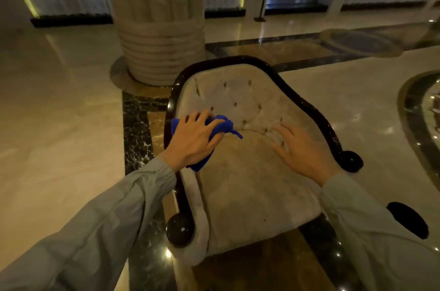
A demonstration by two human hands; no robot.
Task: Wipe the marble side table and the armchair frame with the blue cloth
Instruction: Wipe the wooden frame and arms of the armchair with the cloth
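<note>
L hand (196, 139) grips the bunched blue cloth (222, 125) right at the armchair's dark frame (307, 104) on its L side; R hand (301, 150) hovers fingers spread, empty, over the seat. Frame rail runs away from the person, so L is nearer. Side table not in view.

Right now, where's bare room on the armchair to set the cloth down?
Front of the beige velvet seat cushion, between the two dark scrolled wooden arm ends, is bare. Crowded at the back: the left hand grips the blue cloth by the left arm, and the right hand hovers open over the seat's right rear.
</note>
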